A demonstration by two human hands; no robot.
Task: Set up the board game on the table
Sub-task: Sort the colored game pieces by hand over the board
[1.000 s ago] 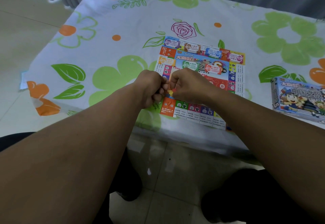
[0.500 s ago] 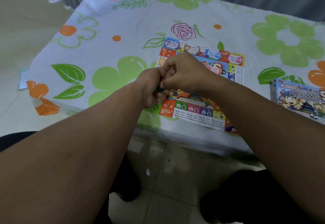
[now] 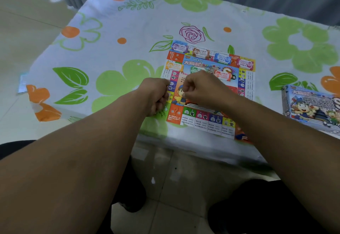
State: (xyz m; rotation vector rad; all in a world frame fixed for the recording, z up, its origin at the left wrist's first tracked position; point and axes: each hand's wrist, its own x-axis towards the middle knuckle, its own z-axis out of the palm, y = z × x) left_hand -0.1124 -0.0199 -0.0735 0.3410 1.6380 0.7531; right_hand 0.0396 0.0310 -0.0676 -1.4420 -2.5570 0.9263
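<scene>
Close to the front edge of the surface (image 3: 110, 49), above the game board (image 3: 207, 121) lying flat there, left grip (image 3: 156, 94) and right grip (image 3: 202, 90) are both curled closed, on what I cannot tell, so any tiny piece fumbled between them could drop to the floor.

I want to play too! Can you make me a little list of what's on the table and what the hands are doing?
cloth: white tablecloth with green and orange flowers
board: game board lying open and flat
money: paper money piles along the board's far side
box: game box right of the board, not touching
left hand: fingers curled, at the board's left edge
right hand: fingertips pinched together over the board
held: too hidden to tell
</scene>
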